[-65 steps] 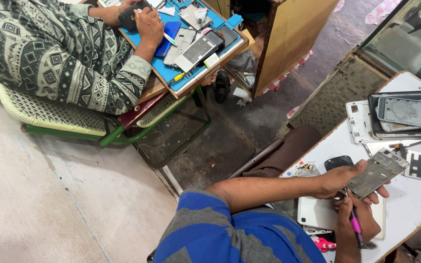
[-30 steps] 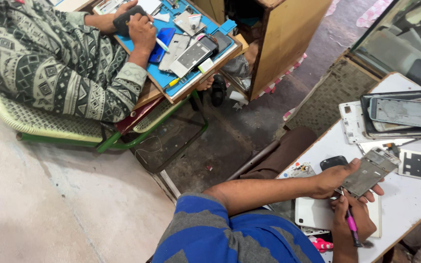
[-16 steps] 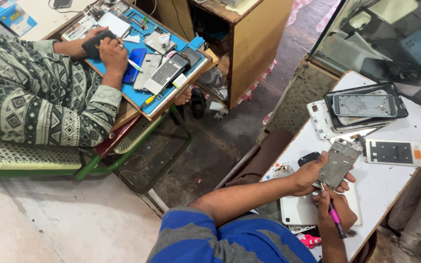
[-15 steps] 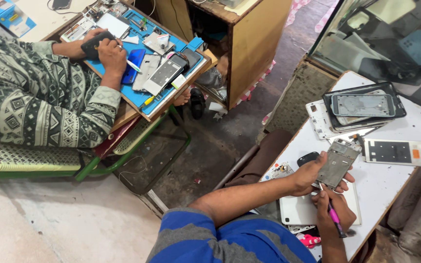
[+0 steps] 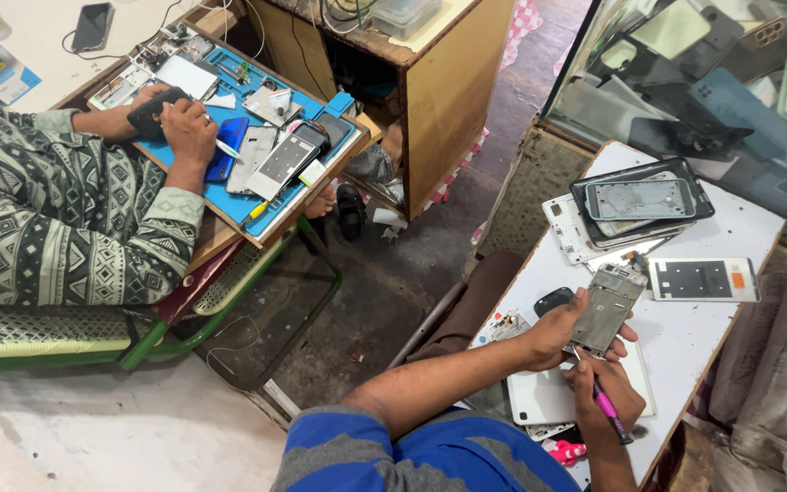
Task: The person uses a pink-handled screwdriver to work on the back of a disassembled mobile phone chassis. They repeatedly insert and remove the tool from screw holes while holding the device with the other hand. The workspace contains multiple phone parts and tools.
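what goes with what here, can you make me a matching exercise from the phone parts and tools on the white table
Things:
1. phone frame
2. pink-handled tool
3. stack of phone frames
4. white panel with orange tab

Places:
a. lying flat, right of the held frame
b. in the right hand
c. far end of the white table
d. in the left hand

Pairs: 1-d, 2-b, 3-c, 4-a

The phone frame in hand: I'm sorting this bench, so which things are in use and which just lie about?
In use: phone frame in left hand; pink tool in right hand.

Lying about: stacked phone housings, white panel, white pad.
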